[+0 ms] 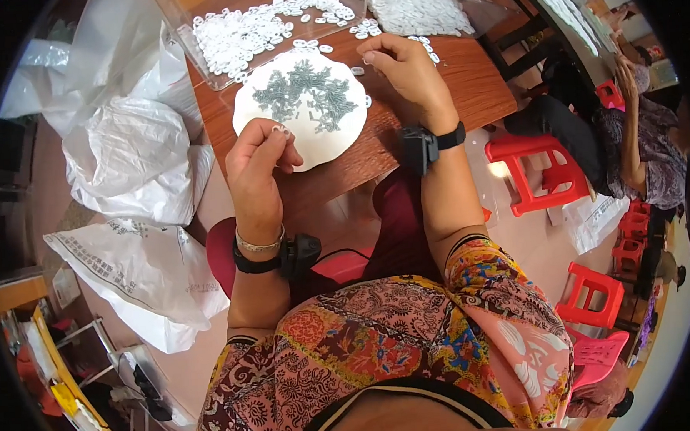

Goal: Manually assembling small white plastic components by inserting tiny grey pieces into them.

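- We see our left hand (256, 161) nearest, its fingers pinching a tiny white ring (280, 129) over the white plate (263, 103).
- The plate sits on the brown tabletop (470, 79) and holds a pile of small grey pieces (305, 94).
- Our right hand (404, 70) rests past the plate, fingers curled together on loose white rings (364, 30).
- Farthest, a clear tray (208, 71) is full of white rings.

Left hand (258, 159) pinches white ring (280, 129) over plate (267, 103).
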Demonstrator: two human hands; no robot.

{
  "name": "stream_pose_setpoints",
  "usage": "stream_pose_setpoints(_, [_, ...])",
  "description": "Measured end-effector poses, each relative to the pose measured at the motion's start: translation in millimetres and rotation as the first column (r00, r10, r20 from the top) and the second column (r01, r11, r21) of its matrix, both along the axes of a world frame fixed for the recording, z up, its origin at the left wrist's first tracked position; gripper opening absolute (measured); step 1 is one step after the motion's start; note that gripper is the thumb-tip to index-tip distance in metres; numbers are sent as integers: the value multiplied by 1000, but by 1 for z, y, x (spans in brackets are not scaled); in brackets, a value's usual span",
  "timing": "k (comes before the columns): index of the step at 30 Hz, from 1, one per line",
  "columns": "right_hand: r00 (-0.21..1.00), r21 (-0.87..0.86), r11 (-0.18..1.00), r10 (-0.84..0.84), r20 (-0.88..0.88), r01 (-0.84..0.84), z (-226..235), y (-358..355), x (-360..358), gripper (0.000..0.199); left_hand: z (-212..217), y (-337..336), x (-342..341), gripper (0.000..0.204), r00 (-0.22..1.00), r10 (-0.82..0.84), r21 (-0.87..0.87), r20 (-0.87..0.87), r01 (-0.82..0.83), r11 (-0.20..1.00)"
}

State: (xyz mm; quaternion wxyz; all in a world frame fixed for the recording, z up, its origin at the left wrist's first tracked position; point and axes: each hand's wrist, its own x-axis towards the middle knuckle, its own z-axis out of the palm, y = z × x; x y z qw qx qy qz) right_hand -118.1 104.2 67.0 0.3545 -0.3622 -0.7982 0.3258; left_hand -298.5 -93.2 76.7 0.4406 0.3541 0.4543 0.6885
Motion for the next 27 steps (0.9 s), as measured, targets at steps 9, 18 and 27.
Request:
stream_pose_setpoints(9, [943, -317, 923, 118, -311, -220, 15, -18, -6, 13, 3, -1, -3, 17, 999, -5, -16, -46, 5, 1000])
stream_pose_setpoints(18, [936, -367, 895, 129, -327, -252, 12, -17, -7, 16, 3, -3, -4, 16, 999, 0, -13, -39, 0, 1000])
stream_pose_setpoints(27, [998, -41, 999, -26, -57, 24, -8, 3, 4, 17, 2, -2, -3, 16, 1000, -6, -1, -28, 6, 1000])
